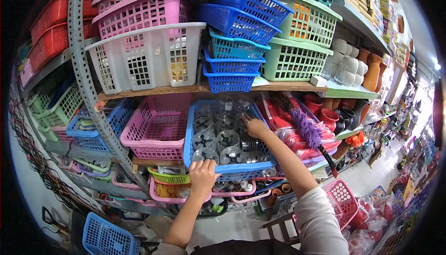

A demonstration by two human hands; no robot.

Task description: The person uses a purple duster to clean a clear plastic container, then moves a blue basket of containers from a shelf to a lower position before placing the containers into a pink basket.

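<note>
A blue plastic basket (232,167) stands on the middle shelf, holding several clear cups (203,140) with dark patterns on some of them. At its front left corner my left hand (203,177) grips the rim, fingers curled over the edge. Inside the basket's right side, my right hand (256,127) has its fingers bent around a clear cup at the back right. Its fingertips are partly hidden among the cups.
Left of the blue basket sits a pink basket (155,145). Stacked baskets, including a white one (144,62), fill the upper shelf (186,90). A purple duster (305,127) lies on packaged goods at right. A metal post (83,55) rises at left.
</note>
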